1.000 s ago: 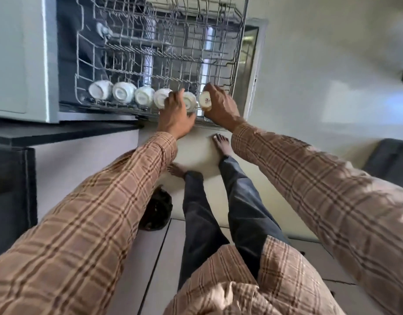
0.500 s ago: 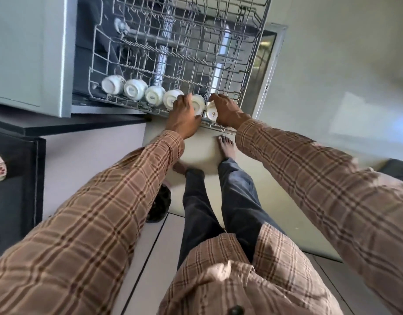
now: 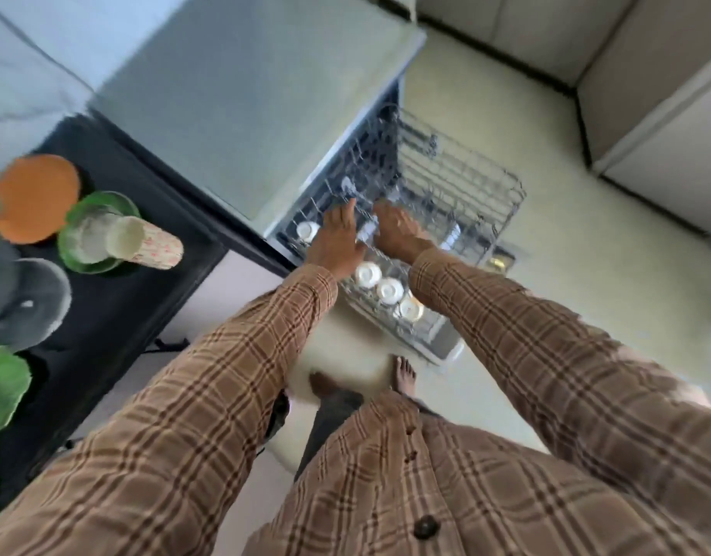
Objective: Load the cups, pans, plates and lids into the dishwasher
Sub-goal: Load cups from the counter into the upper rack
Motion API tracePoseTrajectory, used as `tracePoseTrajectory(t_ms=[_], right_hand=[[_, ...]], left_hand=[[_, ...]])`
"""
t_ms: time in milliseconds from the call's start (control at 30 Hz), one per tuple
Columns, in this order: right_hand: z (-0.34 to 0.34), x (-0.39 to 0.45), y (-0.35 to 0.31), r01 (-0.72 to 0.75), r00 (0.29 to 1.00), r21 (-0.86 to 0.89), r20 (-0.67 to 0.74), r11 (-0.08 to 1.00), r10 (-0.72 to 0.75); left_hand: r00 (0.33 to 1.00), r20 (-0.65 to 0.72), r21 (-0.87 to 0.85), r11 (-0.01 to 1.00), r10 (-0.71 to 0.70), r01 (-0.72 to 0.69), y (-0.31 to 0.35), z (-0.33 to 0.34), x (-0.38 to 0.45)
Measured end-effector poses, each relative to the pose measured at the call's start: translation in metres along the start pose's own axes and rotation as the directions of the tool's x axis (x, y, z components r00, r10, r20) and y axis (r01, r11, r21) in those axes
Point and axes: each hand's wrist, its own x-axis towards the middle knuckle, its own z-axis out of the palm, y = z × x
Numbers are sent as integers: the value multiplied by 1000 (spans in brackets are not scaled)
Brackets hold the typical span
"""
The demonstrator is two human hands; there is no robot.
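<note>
View had swung up since earlier frame. Both hands lifted off cups [image 3: 389, 290], which sat upturned in rack [image 3: 482, 202]. Left hand [image 3: 337, 242] fingers straight; right hand [image 3: 398, 228] relaxed, holding nothing. Counter [image 3: 117, 298] now visible.

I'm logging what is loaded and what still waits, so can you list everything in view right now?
Cups: at least four visible, white, upside down in a row along the rack's near edge; hands may hide more.
Rack: one, grey wire, pulled out of the dishwasher.
Dishwasher: one, grey, beside the counter.
Counter: one, black, at left.
Orange plate: one, far end of the counter.
Green plates: two, one under a stack of floral cups, one at the near left edge.
Glass lids: apparently two, greyish, blurred.
Left hand: fingers extended over the cup row.
Right hand: over the rack; grip unclear.
</note>
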Motion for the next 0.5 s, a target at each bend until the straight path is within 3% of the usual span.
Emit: tracePoseTrajectory(t_ms=[167, 333, 500], right_hand=[[-42, 26, -126, 351, 932, -141, -44, 926, -360], [-57, 33, -268, 637, 712, -291, -134, 714, -689], [-35, 14, -391, 802, 438, -416, -78, 428, -896]], left_hand=[[938, -339, 53, 993, -77, 101, -52, -96, -36], [740, -620, 36, 932, -261, 359, -132, -172, -101], [561, -710, -63, 832, -426, 551, -201, -214, -179]])
